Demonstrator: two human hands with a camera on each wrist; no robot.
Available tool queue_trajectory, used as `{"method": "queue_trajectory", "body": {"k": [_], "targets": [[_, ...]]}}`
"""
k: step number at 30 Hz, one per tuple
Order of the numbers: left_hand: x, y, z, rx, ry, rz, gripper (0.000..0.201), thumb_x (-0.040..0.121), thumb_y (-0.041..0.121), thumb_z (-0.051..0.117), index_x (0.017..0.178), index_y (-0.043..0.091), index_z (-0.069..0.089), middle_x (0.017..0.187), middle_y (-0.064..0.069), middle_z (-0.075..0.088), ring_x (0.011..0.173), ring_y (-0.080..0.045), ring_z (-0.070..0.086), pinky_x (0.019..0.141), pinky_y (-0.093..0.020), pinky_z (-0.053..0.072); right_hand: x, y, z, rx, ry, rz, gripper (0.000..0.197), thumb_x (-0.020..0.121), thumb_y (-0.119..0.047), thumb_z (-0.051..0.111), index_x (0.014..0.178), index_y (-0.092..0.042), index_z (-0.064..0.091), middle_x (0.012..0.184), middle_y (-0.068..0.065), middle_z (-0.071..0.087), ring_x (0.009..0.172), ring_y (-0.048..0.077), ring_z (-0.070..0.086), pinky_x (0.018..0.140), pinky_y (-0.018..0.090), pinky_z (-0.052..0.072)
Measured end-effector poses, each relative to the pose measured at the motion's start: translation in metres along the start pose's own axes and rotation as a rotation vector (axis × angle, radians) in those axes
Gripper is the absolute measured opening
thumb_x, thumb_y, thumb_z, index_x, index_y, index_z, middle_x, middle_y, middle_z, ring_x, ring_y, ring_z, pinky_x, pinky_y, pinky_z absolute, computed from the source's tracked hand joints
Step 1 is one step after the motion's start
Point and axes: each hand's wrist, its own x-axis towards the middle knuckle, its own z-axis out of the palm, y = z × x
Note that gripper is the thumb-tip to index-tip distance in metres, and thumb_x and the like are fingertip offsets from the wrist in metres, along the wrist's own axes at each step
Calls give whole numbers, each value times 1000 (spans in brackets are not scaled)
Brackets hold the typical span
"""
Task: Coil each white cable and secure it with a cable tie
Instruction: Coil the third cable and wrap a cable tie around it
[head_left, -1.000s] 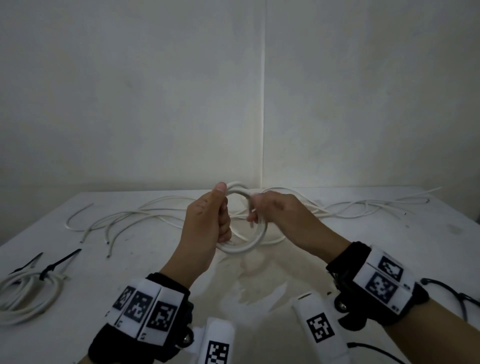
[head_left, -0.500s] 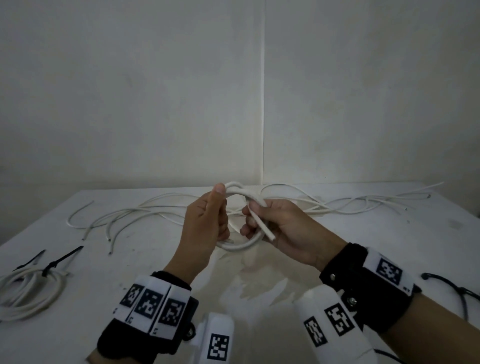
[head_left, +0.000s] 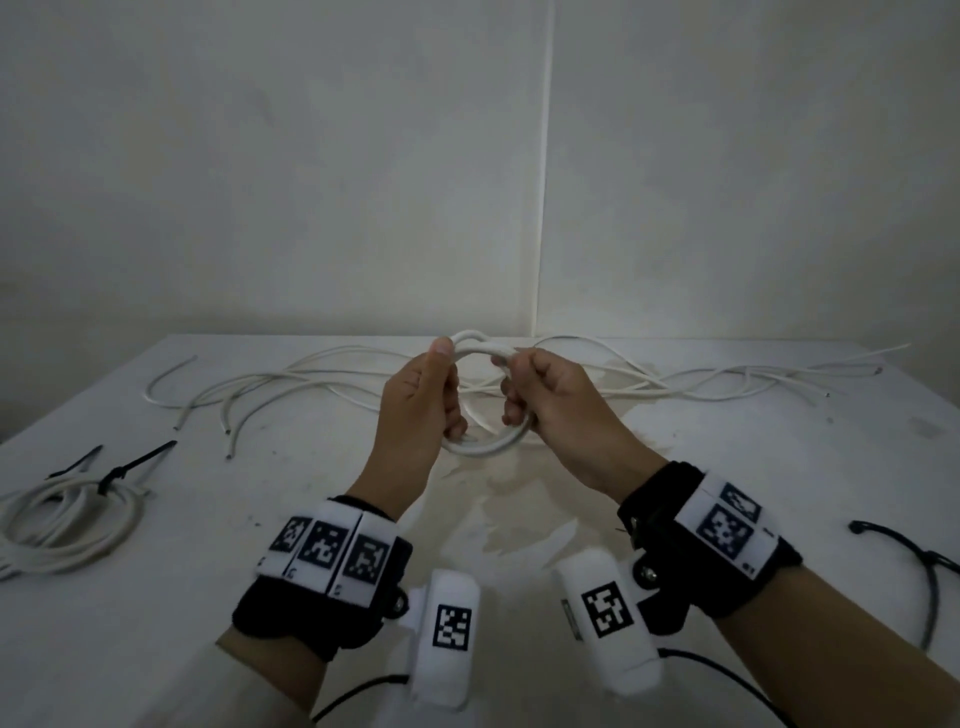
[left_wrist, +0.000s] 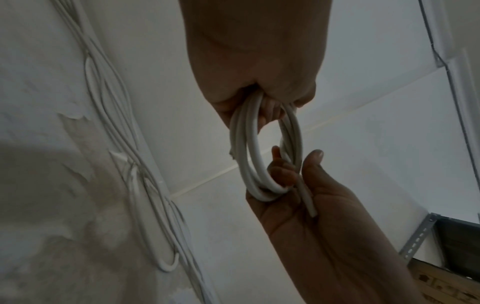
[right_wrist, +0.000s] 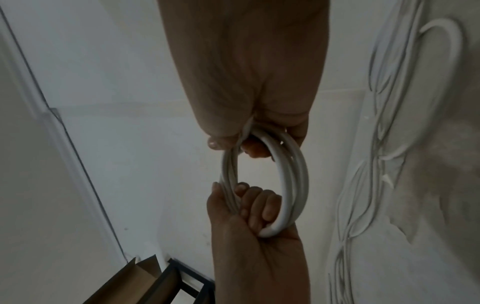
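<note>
A small white cable coil (head_left: 483, 447) hangs above the table (head_left: 675, 519), held between both hands. My left hand (head_left: 441, 395) grips its left side, thumb up on the top of the loop. My right hand (head_left: 519, 395) grips the right side with its fingers curled through the loop. In the left wrist view the coil (left_wrist: 249, 154) runs from my left hand (left_wrist: 254, 82) to the right hand (left_wrist: 298, 195), and the cable's free end (left_wrist: 309, 203) lies across the right palm. The right wrist view shows the coil (right_wrist: 291, 181) between the right hand (right_wrist: 246, 92) and the left hand (right_wrist: 246, 216).
Several loose white cables (head_left: 322, 374) sprawl across the back of the table. A tied coil (head_left: 67, 519) with a black cable tie (head_left: 135, 462) lies at the left edge. Another black cable tie (head_left: 904, 545) lies at the right. The wall stands close behind.
The right hand swung the cable's free end round the coil and came back up to grip the coil's right side. The left hand kept its hold and barely moved.
</note>
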Motion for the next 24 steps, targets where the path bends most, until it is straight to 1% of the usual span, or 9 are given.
{"method": "queue_trajectory", "body": {"k": [3, 6, 11, 13, 15, 17, 20, 22, 24], "targets": [[6, -8, -6, -2, -48, -19, 38, 99, 31, 36, 68, 11, 44, 40, 11, 33, 37, -5, 33, 44, -22, 40, 8, 7, 4, -38, 49, -32, 25, 98, -23, 36, 92, -12, 57, 61, -2, 41, 43, 1, 40, 51, 17, 36], [13, -17, -15, -7, -192, -63, 36, 99, 31, 33, 75, 10, 49, 46, 11, 39, 42, -5, 40, 54, -21, 46, 13, 16, -3, -91, 40, -74, 25, 98, -22, 36, 83, -18, 55, 59, -3, 40, 42, 0, 38, 49, 17, 37], [19, -27, -22, 5, -331, -149, 35, 99, 26, 30, 82, 7, 54, 53, 10, 45, 49, -6, 44, 61, -21, 49, 14, 37, -15, -125, 1, -94, 20, 97, -19, 38, 97, -9, 56, 57, -7, 40, 44, 0, 40, 53, 18, 41], [19, -31, -22, 48, -357, -150, 33, 98, 27, 31, 89, 7, 56, 55, 9, 45, 52, -7, 45, 66, -22, 51, 13, 39, -20, -183, -37, -129, 19, 94, -22, 42, 99, -11, 57, 56, -12, 44, 45, 0, 43, 53, 17, 42], [22, -34, -22, 68, -375, -163, 32, 97, 27, 33, 95, 8, 58, 56, 7, 45, 54, -8, 46, 69, -23, 51, 15, 40, -24, -245, -82, -141, 16, 91, -24, 48, 98, -13, 57, 61, -9, 48, 48, 1, 48, 52, 13, 42], [25, -36, -18, 60, -370, -195, 32, 98, 24, 32, 90, 8, 59, 56, 6, 45, 54, -9, 46, 69, -25, 51, 16, 41, -30, -269, -89, -137, 7, 92, -18, 50, 96, -17, 56, 66, -6, 51, 49, 0, 51, 51, 10, 42], [30, -41, -12, -1, -342, -256, 37, 99, 15, 27, 76, 5, 54, 50, 4, 49, 50, -12, 48, 65, -28, 51, 18, 45, -35, -333, -66, -182, 14, 92, -16, 50, 89, -29, 55, 60, -12, 51, 50, 0, 51, 50, 9, 40], [32, -46, -7, -45, -341, -279, 38, 98, 13, 26, 73, 5, 54, 49, 2, 52, 48, -12, 49, 59, -26, 50, 19, 49, -37, -343, -46, -197, 16, 92, -17, 50, 87, -32, 54, 63, -12, 50, 51, -1, 50, 50, 10, 40], [33, -50, -2, -122, -324, -300, 37, 98, 15, 27, 73, 5, 53, 46, 4, 49, 43, -9, 45, 52, -22, 46, 21, 54, -37, -327, -22, -210, 12, 92, -21, 52, 87, -32, 55, 64, -12, 50, 50, 2, 48, 50, 12, 39]]}}
